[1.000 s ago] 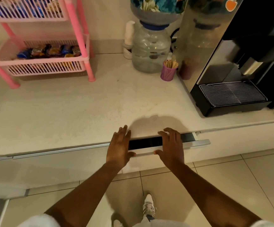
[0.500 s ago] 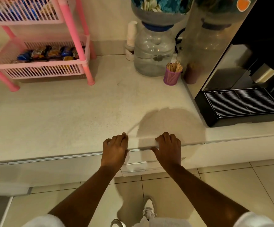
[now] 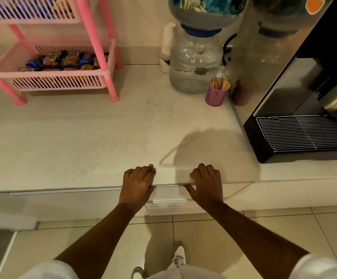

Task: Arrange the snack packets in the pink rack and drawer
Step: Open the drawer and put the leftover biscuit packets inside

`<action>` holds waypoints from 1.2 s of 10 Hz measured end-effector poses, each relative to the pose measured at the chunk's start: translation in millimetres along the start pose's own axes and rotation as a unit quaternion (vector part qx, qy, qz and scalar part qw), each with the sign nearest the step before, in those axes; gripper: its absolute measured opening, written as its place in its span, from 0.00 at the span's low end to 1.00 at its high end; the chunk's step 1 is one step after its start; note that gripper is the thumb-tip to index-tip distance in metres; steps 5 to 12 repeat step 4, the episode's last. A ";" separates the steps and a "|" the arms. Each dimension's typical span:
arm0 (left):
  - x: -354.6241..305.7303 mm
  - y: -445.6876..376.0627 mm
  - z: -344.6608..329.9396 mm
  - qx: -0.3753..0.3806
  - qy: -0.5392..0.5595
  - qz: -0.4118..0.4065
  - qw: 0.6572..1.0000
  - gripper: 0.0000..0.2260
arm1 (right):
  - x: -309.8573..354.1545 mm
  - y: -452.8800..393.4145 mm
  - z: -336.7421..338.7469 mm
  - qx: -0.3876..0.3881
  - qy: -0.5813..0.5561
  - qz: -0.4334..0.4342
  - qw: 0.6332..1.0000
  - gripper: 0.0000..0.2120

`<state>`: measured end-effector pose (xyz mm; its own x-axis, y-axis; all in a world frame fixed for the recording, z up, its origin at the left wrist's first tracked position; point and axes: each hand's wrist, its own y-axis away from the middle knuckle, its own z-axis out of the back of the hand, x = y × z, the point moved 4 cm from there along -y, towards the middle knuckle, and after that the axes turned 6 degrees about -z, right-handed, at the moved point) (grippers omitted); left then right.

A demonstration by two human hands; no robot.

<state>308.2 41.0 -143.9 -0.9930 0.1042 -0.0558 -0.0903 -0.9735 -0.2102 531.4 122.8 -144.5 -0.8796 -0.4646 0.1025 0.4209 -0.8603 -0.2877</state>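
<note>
From the head camera, both hands are resting on the front edge of a pale, finely speckled stone-like countertop (image 3: 83, 141). The left hand (image 3: 137, 186) is lying palm-down with its fingers curled over the counter's lip, knuckles bunched close together, pinching nothing. The right hand (image 3: 207, 183) is sitting the same way, fingers bent onto the edge and the thumb reaching down and leftward against the top of the drawer (image 3: 169, 199). That drawer is a flat, glossy off-white front with a slim metal-looking rail along it, and it is sitting closed or very nearly closed beneath the counter, between the two wrists; whether a sliver of gap remains I cannot tell.

The pink rack (image 3: 95, 37) is standing at the far left of the counter, well apart from the hands: round pink plastic posts carrying pale slatted baskets. The snack packets (image 3: 63, 60) are lying in its lower basket, a row of crinkly, shiny wrappers in blue, orange and yellow; the upper basket is showing more blue wrappers through its slats.

Near the back wall a clear, ribbed, rounded water jug (image 3: 194, 63) is standing, and just beside it a small purple cup (image 3: 216, 95) is holding flat wooden sticks. At the right a coffee machine (image 3: 296, 87) with a brushed metal side is sitting over a black wire drip grille.
</note>
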 end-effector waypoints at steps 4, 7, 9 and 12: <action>24.5 -5.3 31.7 -0.028 0.121 -0.023 0.992 0.19 | 39.5 -28.2 13.5 0.087 -0.084 0.082 0.989 0.12; 24.5 -5.3 31.7 -0.028 0.121 -0.023 0.992 0.19 | 39.5 -28.2 13.5 0.087 -0.084 0.082 0.989 0.12; 24.5 -5.3 31.7 -0.028 0.121 -0.023 0.992 0.19 | 39.5 -28.2 13.5 0.087 -0.084 0.082 0.989 0.12; 24.5 -5.3 31.7 -0.028 0.121 -0.023 0.992 0.19 | 39.5 -28.2 13.5 0.087 -0.084 0.082 0.989 0.12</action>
